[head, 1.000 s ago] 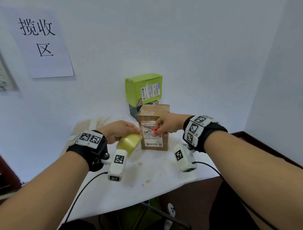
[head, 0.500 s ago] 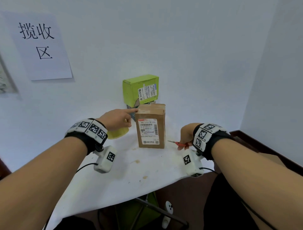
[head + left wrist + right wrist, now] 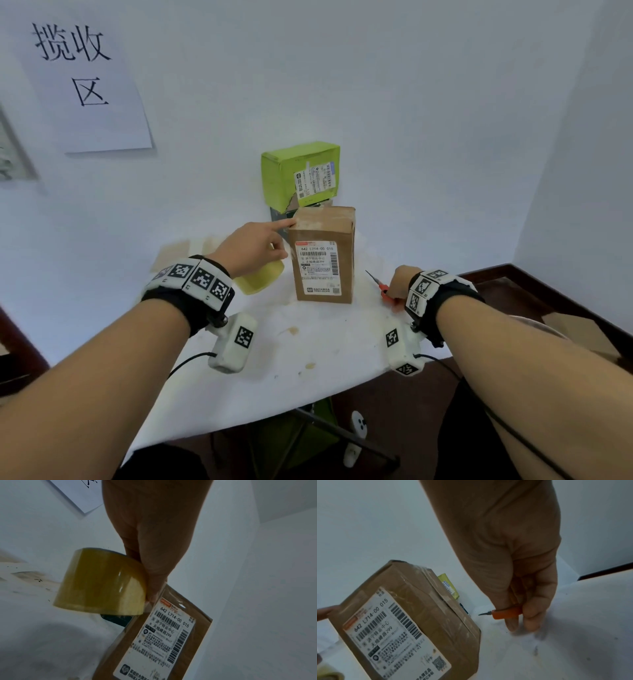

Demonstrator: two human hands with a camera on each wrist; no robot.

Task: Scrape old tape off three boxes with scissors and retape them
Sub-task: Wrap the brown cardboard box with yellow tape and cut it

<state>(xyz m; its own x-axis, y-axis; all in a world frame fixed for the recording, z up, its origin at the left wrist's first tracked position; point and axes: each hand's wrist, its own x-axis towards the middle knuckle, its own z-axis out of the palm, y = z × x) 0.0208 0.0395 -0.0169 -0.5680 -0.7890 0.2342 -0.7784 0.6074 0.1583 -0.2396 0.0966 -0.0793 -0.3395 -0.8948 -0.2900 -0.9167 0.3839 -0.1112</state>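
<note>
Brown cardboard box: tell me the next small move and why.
Probably press the tape end down on the brown cardboard box. The left hand holds the yellowish tape roll at its upper corner, forefinger on the top edge; the right hand grips the orange-handled scissors aside.

A parcel collection point: a wall sign reads 搅收区, and labelled shipping boxes stand on a white-covered surface in a bare corner.
</note>
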